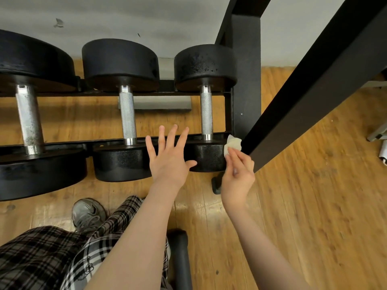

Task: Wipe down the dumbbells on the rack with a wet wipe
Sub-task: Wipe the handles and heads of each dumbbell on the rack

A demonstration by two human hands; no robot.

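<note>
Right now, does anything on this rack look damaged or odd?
Yes: the left dumbbell's handle is speckled with dark spots, unlike the two cleaner handles. The wall behind has a chipped patch. Nothing looks spilled or askew.

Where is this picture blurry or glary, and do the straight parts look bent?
Head view: the wooden floor at right is smeared by motion blur; glare patches sit on the floor near the shoe; the dumbbell handles stay sharp with bright highlights. Wide-angle distortion tilts the black rack post. The left hand and the right hand, pinching the wipe, are slightly soft.
</note>
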